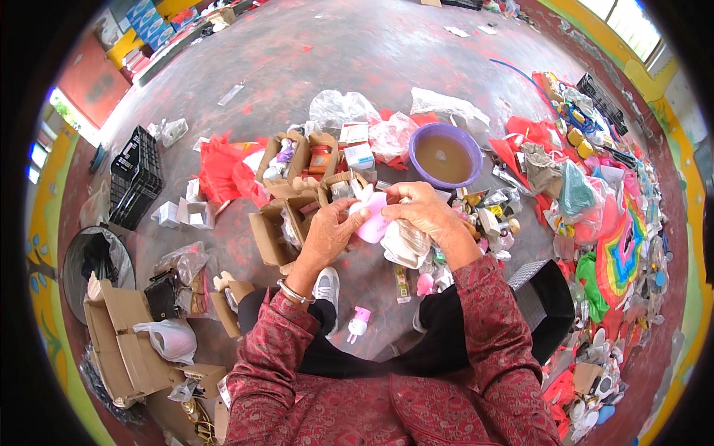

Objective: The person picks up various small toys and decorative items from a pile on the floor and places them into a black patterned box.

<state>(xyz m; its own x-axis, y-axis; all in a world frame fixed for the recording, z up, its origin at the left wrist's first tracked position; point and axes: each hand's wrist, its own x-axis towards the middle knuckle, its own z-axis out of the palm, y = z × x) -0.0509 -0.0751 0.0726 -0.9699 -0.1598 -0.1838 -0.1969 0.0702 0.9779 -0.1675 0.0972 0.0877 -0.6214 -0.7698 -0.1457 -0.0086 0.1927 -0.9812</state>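
Note:
Between my two hands is a pink plastic piece with a white top (371, 223), held up over the floor. My left hand (330, 227) pinches its left side with thumb and fingers. On its right edge, my right hand (415, 209) grips it, and a crumpled off-white cloth (407, 243) hangs or lies just below that hand. Open cardboard boxes (266, 237) stand beside my left hand. A small pink and white rabbit-shaped item (358, 323) lies on the floor between my feet, with another pink figure (425, 284) closer to my right leg.
Ahead sits a purple basin of murky water (445, 155). Black plastic crates (135, 181), a round bin (99, 267) and a large carton (125, 340) are at left. A black box (544, 312) and a heap of mixed plastic items (580, 189) lie right.

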